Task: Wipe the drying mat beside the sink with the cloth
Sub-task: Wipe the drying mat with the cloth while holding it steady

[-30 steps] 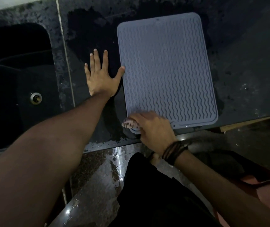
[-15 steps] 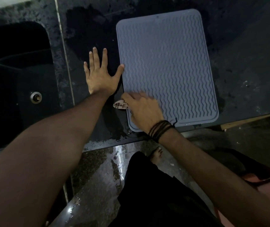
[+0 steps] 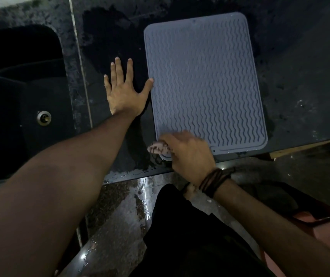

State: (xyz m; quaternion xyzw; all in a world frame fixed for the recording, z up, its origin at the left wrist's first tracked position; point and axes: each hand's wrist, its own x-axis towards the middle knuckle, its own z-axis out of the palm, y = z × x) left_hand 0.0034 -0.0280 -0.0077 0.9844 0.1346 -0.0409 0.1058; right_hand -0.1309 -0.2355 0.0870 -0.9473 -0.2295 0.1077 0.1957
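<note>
A grey drying mat (image 3: 204,80) with wavy ridges lies on the dark wet counter (image 3: 304,80), to the right of the sink (image 3: 20,92). My left hand (image 3: 125,90) lies flat on the counter, fingers spread, its thumb touching the mat's left edge. My right hand (image 3: 188,154) covers the mat's near left corner and presses a small pale patterned cloth (image 3: 158,147) there. Most of the cloth is hidden under the hand; only its left end sticks out. The right hand is motion-blurred.
The black sink has a metal drain (image 3: 43,117). The counter's front edge (image 3: 132,175) runs just under my right wrist, with wet speckled floor (image 3: 120,216) below. A wooden edge (image 3: 300,146) shows at the right.
My right hand with the cloth went up the mat's left edge, then came back down to the near left corner. The left hand stayed flat beside the mat.
</note>
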